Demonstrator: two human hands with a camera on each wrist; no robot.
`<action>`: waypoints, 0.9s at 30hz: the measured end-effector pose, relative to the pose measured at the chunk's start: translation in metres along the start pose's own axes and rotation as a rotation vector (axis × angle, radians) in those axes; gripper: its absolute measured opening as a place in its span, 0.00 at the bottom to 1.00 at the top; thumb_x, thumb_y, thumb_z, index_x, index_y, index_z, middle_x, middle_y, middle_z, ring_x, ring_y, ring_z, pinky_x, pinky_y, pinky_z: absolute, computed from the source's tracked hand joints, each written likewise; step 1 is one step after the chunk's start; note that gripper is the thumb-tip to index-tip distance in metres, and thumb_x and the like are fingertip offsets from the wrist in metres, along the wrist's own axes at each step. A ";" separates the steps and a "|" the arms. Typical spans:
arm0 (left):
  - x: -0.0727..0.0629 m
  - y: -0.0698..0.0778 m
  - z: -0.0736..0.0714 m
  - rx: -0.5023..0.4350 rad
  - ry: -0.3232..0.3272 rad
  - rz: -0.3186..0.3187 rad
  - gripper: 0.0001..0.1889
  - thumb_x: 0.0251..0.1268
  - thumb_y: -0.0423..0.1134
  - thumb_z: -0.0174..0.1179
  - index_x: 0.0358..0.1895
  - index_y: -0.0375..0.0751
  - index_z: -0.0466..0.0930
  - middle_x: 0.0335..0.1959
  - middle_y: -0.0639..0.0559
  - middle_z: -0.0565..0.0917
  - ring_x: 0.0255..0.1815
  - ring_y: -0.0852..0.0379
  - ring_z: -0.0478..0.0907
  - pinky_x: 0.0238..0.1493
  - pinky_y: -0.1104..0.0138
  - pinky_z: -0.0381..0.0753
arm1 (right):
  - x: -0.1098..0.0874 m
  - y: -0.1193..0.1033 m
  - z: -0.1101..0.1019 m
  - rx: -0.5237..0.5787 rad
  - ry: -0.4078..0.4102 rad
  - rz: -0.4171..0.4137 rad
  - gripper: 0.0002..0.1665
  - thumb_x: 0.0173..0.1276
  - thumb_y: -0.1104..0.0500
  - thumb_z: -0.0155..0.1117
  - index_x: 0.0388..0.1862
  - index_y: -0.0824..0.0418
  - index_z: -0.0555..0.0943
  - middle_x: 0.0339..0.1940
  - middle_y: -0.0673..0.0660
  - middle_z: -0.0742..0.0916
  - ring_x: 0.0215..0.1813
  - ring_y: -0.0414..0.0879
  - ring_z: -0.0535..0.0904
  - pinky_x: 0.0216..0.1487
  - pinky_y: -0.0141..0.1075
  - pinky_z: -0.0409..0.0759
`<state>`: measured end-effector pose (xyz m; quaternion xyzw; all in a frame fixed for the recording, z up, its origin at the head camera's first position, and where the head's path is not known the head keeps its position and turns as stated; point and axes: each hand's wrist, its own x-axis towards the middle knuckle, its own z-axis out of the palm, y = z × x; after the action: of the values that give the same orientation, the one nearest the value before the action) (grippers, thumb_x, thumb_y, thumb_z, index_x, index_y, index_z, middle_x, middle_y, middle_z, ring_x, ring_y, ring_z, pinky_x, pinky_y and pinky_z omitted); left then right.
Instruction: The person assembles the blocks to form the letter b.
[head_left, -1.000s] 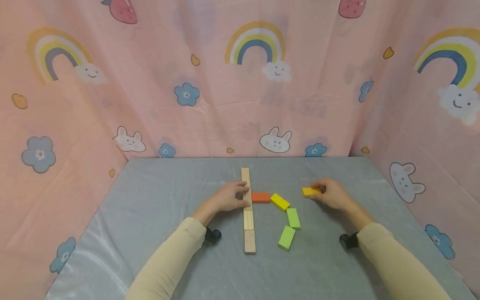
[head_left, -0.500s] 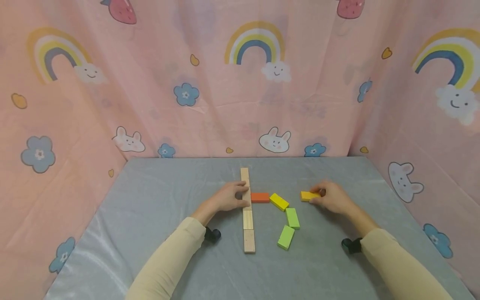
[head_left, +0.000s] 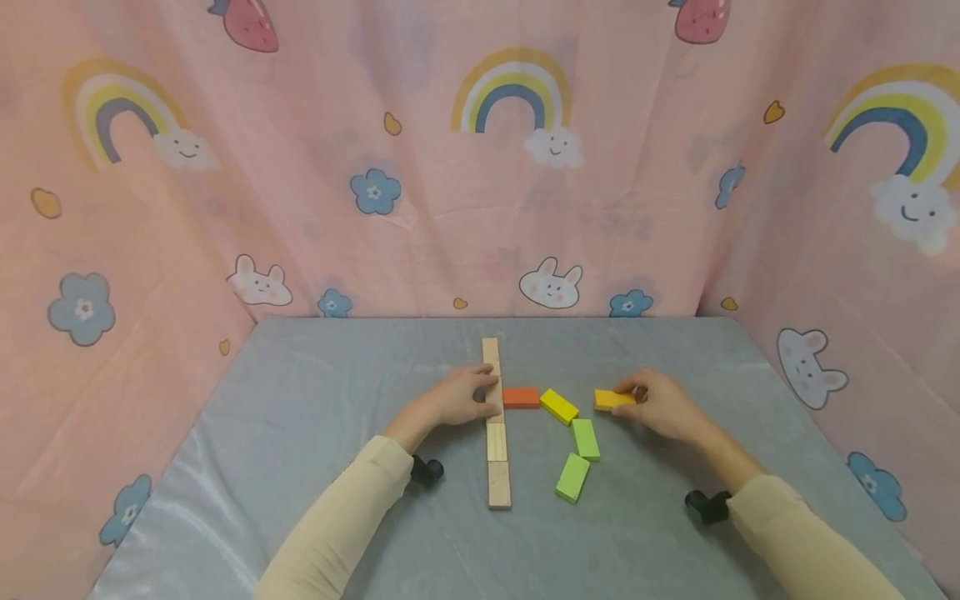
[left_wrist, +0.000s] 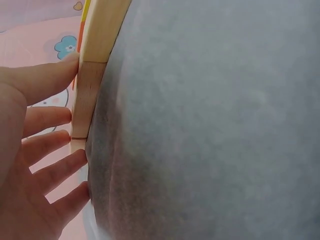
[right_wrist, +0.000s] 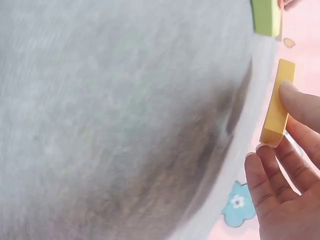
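Several plain wooden blocks lie end to end in a straight row on the table. My left hand rests at that row, its thumb and extended fingers touching the wood; the left wrist view shows the fingers fairly straight. To the right, my right hand pinches an orange-yellow block between thumb and fingers, above the table with a shadow below. From the row a red-orange block leads to a yellow block, then a green block and a second green block, forming a curve.
A grey cloth covers the table. Pink patterned curtains hang behind it and on both sides. Dark wrist-worn devices sit near both sleeves.
My right hand has moved left and slightly nearer with the orange-yellow block, bringing it closer to the curve of blocks. The left hand stays at the wooden row.
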<state>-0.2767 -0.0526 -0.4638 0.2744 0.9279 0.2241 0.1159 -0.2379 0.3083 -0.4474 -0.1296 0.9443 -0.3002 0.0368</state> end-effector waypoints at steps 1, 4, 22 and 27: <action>0.000 0.000 0.000 0.005 0.002 0.004 0.32 0.71 0.51 0.65 0.73 0.41 0.72 0.79 0.47 0.63 0.79 0.45 0.58 0.77 0.53 0.59 | -0.001 -0.002 0.000 0.001 0.000 0.000 0.19 0.66 0.57 0.74 0.51 0.66 0.85 0.44 0.58 0.84 0.44 0.52 0.76 0.40 0.40 0.77; -0.001 0.000 0.000 0.017 0.004 0.017 0.31 0.72 0.51 0.64 0.73 0.41 0.72 0.78 0.47 0.64 0.79 0.46 0.59 0.77 0.53 0.60 | -0.004 -0.007 0.000 0.005 0.006 -0.003 0.19 0.66 0.56 0.74 0.51 0.65 0.85 0.44 0.57 0.84 0.44 0.52 0.77 0.41 0.41 0.78; -0.020 0.006 0.005 0.111 0.007 0.083 0.29 0.74 0.52 0.61 0.71 0.42 0.75 0.76 0.47 0.68 0.77 0.47 0.63 0.74 0.52 0.64 | -0.020 -0.043 0.012 0.023 0.004 -0.110 0.14 0.64 0.59 0.76 0.48 0.61 0.87 0.42 0.51 0.84 0.44 0.48 0.76 0.44 0.42 0.78; -0.028 0.011 0.007 0.102 -0.012 0.085 0.30 0.73 0.53 0.62 0.72 0.43 0.74 0.77 0.47 0.67 0.77 0.46 0.62 0.74 0.52 0.64 | -0.024 -0.054 0.019 0.020 -0.014 -0.127 0.14 0.63 0.60 0.76 0.47 0.59 0.87 0.41 0.50 0.84 0.43 0.47 0.76 0.44 0.41 0.79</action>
<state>-0.2464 -0.0579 -0.4623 0.3203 0.9250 0.1795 0.0978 -0.2004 0.2617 -0.4316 -0.1912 0.9308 -0.3105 0.0256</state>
